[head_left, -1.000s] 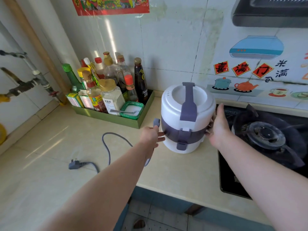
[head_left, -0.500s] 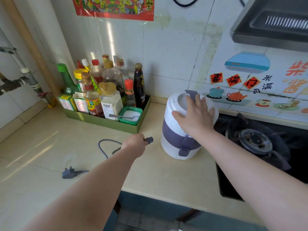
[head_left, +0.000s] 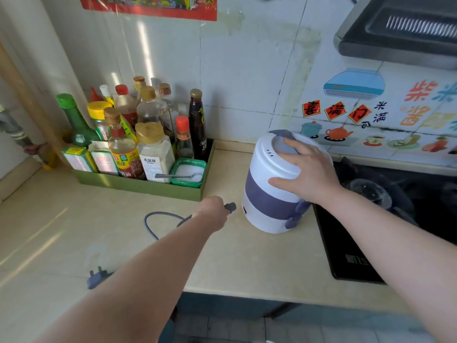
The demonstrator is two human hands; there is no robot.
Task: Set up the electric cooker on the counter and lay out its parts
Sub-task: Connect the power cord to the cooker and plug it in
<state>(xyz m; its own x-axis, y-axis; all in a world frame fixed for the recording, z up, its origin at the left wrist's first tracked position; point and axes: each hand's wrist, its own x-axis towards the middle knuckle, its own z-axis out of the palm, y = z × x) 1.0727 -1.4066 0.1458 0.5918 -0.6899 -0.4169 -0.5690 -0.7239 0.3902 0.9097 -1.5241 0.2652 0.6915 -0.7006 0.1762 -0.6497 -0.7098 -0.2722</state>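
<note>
Electric cooker (head_left: 267, 194) stands upright on the counter (head_left: 247, 263) just beside the hob (head_left: 346, 243), with the right hand (head_left: 304, 172) spread flat on its lid (steadying it, I'd guess). Left hand (head_left: 212, 214) grips the cord (head_left: 158, 216) behind its connector (head_left: 230, 207), which points at the cooker's socket (head_left: 244, 210), close but not in yet.

Right hand (head_left: 308, 173) flat on cooker (head_left: 265, 194), left hand (head_left: 212, 214) gripping cord connector (head_left: 230, 207)

The white-and-purple cooker (head_left: 269, 194), lid on, stands under your right grip (head_left: 306, 174). Your left grip (head_left: 212, 214) holds its grey cord (head_left: 150, 219) just beside it, with the plug (head_left: 96, 278) well back.
</note>
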